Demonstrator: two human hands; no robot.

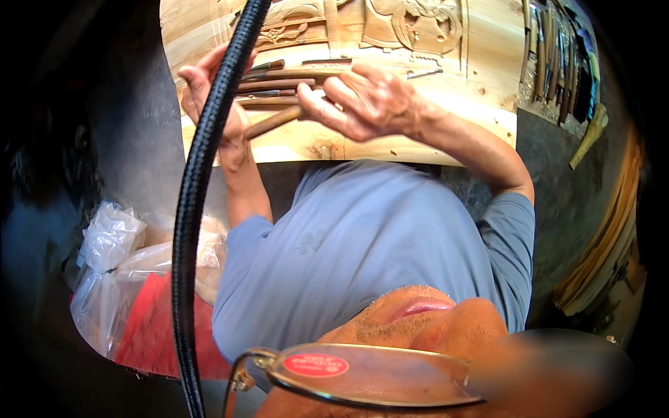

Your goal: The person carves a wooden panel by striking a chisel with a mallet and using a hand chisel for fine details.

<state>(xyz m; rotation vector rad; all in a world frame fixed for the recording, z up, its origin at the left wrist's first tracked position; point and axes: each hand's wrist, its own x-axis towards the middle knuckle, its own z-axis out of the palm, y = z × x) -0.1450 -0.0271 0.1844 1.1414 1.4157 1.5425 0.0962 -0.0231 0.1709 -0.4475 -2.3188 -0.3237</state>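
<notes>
My right hand (369,101) is closed round a slim wooden tool handle (275,122) above the near part of the workbench. The handle slants down to the left, and its far end comes up to my left wrist. What the tool's working end looks like is hidden in my fist. My left hand (202,90) is raised with its fingers spread, partly covered by a black braided cable (209,146). Several wooden-handled carving tools (268,85) lie side by side on the pale wooden bench top (481,118), just beyond the two hands.
Carved wooden panels (418,28) lie at the back of the bench. More long-handled tools (557,63) are lined up at the right, with a brush-like tool (589,136) beside them. Stacked curved boards (606,230) stand far right. A clear plastic bag (104,279) sits lower left.
</notes>
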